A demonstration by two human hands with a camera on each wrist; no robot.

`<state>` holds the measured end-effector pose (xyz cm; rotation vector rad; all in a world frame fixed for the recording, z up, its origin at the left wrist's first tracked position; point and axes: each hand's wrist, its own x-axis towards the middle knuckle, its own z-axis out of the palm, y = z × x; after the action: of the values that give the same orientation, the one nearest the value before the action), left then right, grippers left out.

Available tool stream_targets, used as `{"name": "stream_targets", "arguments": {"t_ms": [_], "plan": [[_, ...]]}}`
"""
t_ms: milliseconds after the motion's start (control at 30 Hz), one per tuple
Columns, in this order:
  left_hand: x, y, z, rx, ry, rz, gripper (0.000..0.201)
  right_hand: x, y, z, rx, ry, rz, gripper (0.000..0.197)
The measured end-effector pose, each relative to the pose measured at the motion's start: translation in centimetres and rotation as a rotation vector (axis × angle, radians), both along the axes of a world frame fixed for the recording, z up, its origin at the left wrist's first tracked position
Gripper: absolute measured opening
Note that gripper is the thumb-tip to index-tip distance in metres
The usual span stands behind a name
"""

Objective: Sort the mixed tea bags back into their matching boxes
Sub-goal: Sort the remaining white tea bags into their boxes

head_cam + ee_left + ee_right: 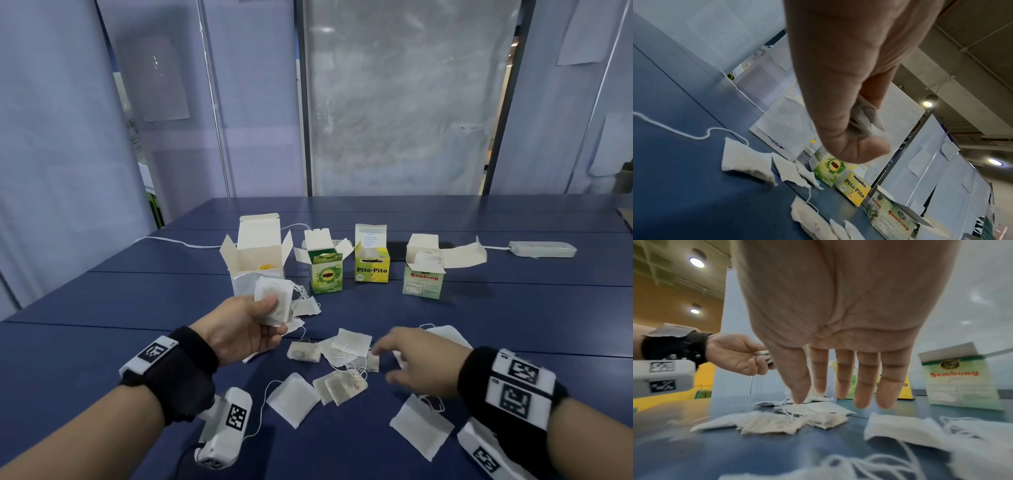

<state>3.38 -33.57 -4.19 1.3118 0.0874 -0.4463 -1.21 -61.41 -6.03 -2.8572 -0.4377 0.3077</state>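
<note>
Four open tea boxes stand in a row on the blue table (137, 308): a plain white box (257, 260), a green tea box (326, 274), a yellow Pito-Pito box (372, 265) and a Sambong box (423, 279). My left hand (250, 325) is raised in front of the white box and pinches a small stack of tea bags (274, 305) between thumb and fingers; the stack (865, 116) shows in the left wrist view too. My right hand (414, 359) hovers with straight spread fingers (863, 379) just above several loose tea bags (346, 346) and holds nothing.
More loose tea bags lie near the front, one at the middle (291, 399) and one at the right (421, 428). A white cable (171, 241) and a power strip (541, 248) lie behind the boxes. Panels and a frosted window stand beyond the table.
</note>
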Motion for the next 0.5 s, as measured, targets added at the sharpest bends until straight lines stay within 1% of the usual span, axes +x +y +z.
{"name": "stream_targets", "arguments": {"t_ms": [67, 133, 200, 267, 400, 500], "plan": [[-0.1, 0.2, -0.1, 0.010, 0.004, 0.008, 0.016, 1.5, 1.6, -0.4, 0.018, 0.037, -0.016, 0.058], [-0.2, 0.6, -0.2, 0.018, 0.008, 0.014, 0.018, 2.7, 3.1, -0.9, -0.053, 0.090, -0.008, 0.064], [-0.2, 1.0, -0.3, 0.019, 0.011, 0.029, 0.019, 3.5, 4.0, -1.2, -0.175, 0.081, 0.020, 0.055], [-0.1, 1.4, -0.3, 0.021, 0.010, 0.043, 0.020, 3.9, 4.3, -1.4, -0.211, 0.037, 0.018, 0.040], [0.2, 0.8, -0.7, 0.034, 0.036, 0.065, 0.018, 3.6, 3.5, -1.5, -0.117, -0.014, -0.010, 0.014], [0.4, -1.4, -1.1, 0.088, 0.055, 0.031, 0.018, 2.9, 2.3, -1.1, 0.028, -0.039, -0.024, 0.008]]}}
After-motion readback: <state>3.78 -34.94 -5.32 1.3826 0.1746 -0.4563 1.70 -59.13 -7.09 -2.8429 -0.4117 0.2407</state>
